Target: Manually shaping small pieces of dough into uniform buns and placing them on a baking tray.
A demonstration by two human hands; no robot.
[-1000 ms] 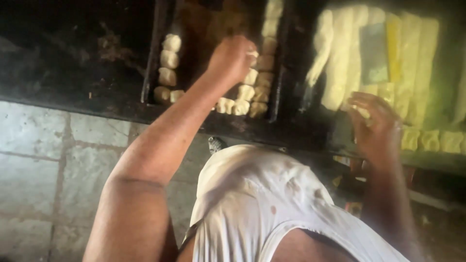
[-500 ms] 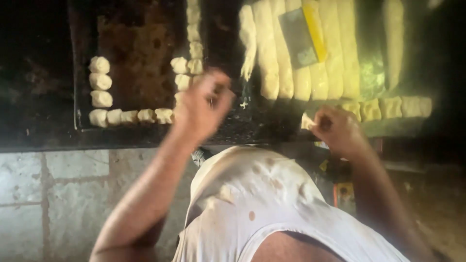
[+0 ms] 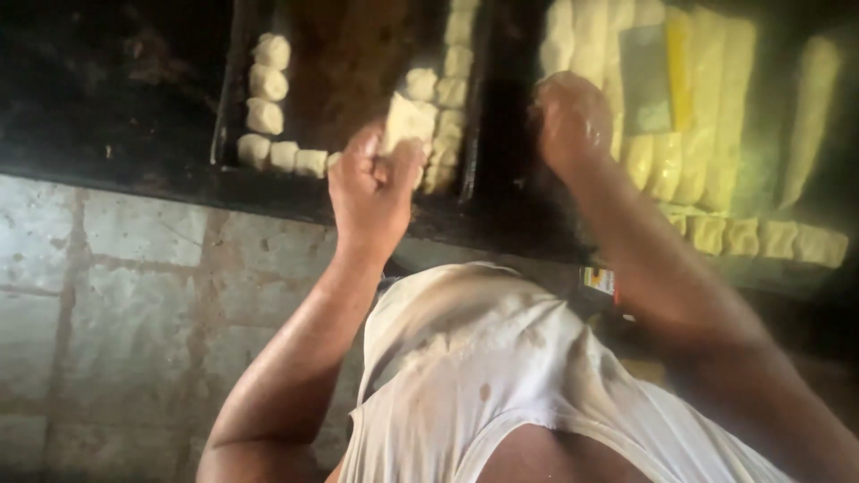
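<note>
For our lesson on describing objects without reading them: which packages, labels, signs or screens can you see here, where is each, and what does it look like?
Small packet: below the bench edge, under the right forearm; boxy, with yellow, red and dark patches.
Flat card or scraper: lying on the dough strips at upper right; rectangular, grey-green, beside a yellow strip; whether it bears a label cannot be told.
No signs or screens in view.

— From my feed I see a stone-tiled floor below the dark counter edge.

— Same here. I also see long pale dough strips at right, a greenish scraper lying on them.
</note>
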